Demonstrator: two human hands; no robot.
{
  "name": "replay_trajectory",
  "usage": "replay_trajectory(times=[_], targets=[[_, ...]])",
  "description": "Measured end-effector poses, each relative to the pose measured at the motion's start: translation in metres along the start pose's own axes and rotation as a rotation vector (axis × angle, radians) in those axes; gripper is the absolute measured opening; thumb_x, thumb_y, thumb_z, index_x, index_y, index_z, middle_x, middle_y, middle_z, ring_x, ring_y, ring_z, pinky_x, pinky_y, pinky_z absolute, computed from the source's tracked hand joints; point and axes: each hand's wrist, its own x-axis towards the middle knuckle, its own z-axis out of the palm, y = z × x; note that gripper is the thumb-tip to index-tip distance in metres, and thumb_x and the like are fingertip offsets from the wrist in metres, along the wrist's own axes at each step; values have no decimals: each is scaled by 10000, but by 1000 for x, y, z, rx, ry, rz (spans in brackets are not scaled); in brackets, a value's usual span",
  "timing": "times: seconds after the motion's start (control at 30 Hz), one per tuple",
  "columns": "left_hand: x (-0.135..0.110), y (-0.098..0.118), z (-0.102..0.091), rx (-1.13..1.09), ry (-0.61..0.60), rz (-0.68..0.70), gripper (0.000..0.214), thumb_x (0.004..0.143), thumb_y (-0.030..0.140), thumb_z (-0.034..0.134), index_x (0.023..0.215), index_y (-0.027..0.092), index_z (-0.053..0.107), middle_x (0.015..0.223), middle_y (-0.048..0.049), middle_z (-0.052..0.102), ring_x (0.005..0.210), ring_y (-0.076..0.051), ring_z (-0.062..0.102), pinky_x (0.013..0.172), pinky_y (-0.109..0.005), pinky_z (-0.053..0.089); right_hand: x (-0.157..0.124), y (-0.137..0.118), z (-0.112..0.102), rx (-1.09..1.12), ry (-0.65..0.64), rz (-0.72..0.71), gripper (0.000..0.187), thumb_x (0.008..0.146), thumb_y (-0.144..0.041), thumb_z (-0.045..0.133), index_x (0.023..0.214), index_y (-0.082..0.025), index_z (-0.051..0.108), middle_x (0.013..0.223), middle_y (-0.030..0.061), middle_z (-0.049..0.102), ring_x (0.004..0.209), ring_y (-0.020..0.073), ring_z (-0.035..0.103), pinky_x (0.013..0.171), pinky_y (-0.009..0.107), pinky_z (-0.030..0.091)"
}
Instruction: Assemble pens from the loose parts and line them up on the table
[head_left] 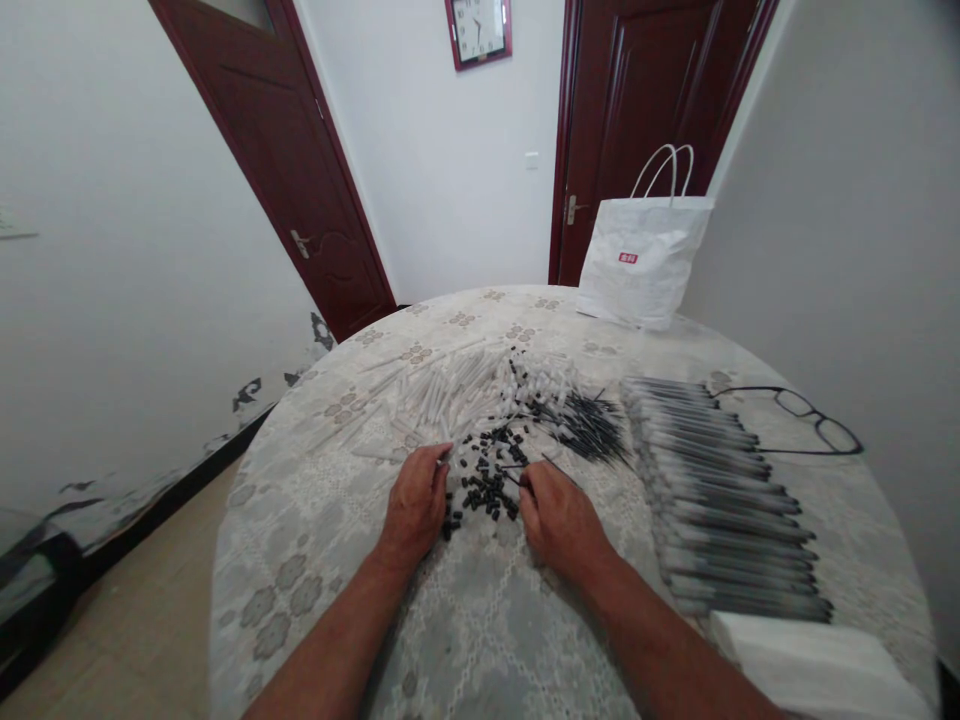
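My left hand point(414, 497) rests over the table at the left edge of a scatter of small black caps point(487, 485). Its thumb and fingers are pinched together, and what they hold is hidden or too small to name. On the other side of the caps, my right hand point(561, 515) is closed on a thin dark pen refill point(513, 479), whose tip points left. Behind the hands lie clear pen barrels point(442, 390), small white pen parts point(544, 380) and a heap of dark pen refills point(592, 425).
Many pens point(720, 500) lie in a row on the right, with eyeglasses point(817, 420) beside them. A white packet point(817, 665) sits at the near right. At the back of the round, cloth-covered table point(300, 560) stands a white bag point(637, 265).
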Motion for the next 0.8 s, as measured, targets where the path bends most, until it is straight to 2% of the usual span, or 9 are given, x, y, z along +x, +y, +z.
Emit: replay_trajectory(times=[0.13,0.3,0.43,0.6,0.7,0.8], targets=[[-1,3,0,-24,37,-40,280,982,235,432,1237,202,543,1155,-105,647,1106,-231,614,1004,-420,481,1,-1,-4,51,55,-31,109,945,-194,461,985,-214,561,951,80,607,908,228,564,825,336,467],[-2,5,-2,-62,47,-32,299,989,246,423,1262,198,535,1137,-106,657,1082,-231,626,971,-413,496,3,-4,-9,97,149,-125,307,960,-162,417,1237,-185,546,1084,118,606,1045,244,551,938,378,469],[0,6,-1,-100,70,38,313,981,218,432,1275,204,538,1134,-104,652,1085,-227,617,988,-411,484,4,-6,-13,133,208,-147,264,965,-152,392,1145,-183,582,1051,113,610,1024,233,560,944,379,468],[1,5,4,-164,86,84,240,970,198,469,1187,204,570,1099,-94,645,1054,-219,611,957,-398,495,4,-7,-16,267,305,12,139,968,-291,481,1038,-204,563,946,71,636,892,210,609,857,363,493],[1,4,5,-163,83,111,233,965,187,483,1179,201,574,1078,-91,647,1035,-221,609,942,-398,496,5,-8,-14,521,289,165,156,950,-368,543,988,-217,549,877,37,661,779,184,654,761,334,527],[1,4,6,-146,90,146,232,959,176,492,1170,199,586,1055,-89,654,1019,-224,609,930,-393,495,6,-10,-11,819,281,232,183,938,-392,573,1002,-224,538,952,46,691,802,185,701,753,337,562]])
